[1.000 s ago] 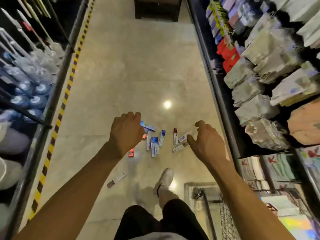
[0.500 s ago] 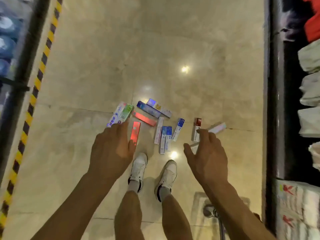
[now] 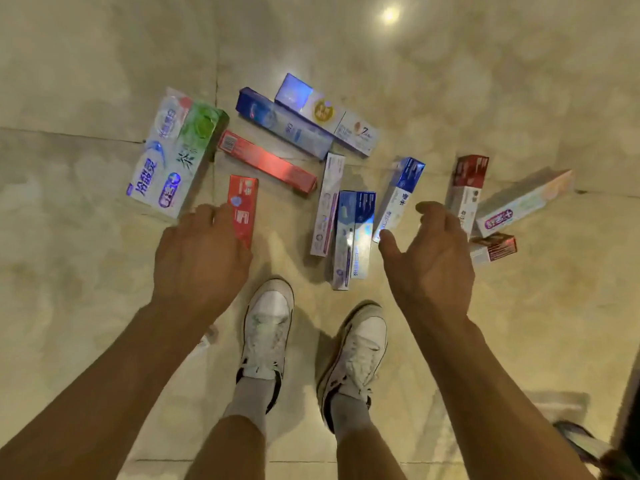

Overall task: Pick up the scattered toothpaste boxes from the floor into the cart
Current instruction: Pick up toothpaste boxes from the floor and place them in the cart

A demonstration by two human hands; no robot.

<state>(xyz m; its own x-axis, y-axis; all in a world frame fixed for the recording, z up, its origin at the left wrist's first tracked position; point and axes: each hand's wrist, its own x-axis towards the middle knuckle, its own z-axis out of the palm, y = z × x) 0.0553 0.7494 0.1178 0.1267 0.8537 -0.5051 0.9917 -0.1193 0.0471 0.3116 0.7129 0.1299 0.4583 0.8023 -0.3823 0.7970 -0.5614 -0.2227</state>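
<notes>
- Two hands in view, well apart, neither carrying anything.
- Left hand point(image 3: 201, 261): fingers loosely bent, tips over the near end of the short red box point(image 3: 243, 206). Cannot tell whether they touch it.
- Right hand point(image 3: 429, 261): fingers spread, thumb out toward the left. It hovers between the blue-capped box point(image 3: 400, 195) and the dark red box point(image 3: 467, 188) and grips nothing.
- Toothpaste boxes point(image 3: 346, 216): all lie flat on the tiled floor point(image 3: 104, 64), scattered just ahead of two white sneakers point(image 3: 268, 323).
- Left group: pale blue box point(image 3: 156, 157) and green box point(image 3: 197, 136) lie side by side and touching, long axes parallel, running near-left to far-right.
- Long red box point(image 3: 266, 161): diagonal, far-left to near-right, barcode end beside the green box.
- Navy box point(image 3: 284, 123) and gold-seal box point(image 3: 329, 116): touching and parallel, on the same far-left to near-right diagonal.
- Middle: slim white box point(image 3: 327, 202) and paired blue boxes point(image 3: 360, 237) point almost straight away from the person. The short red box does the same.
- Blue-capped box: far end tilts rightward.
- Right group: dark red box runs nearly straight away. Pink-lettered box point(image 3: 523, 202) runs near-left to far-right.
- Small maroon box point(image 3: 495, 249): partly hidden behind the right hand, long axis across the view.
</notes>
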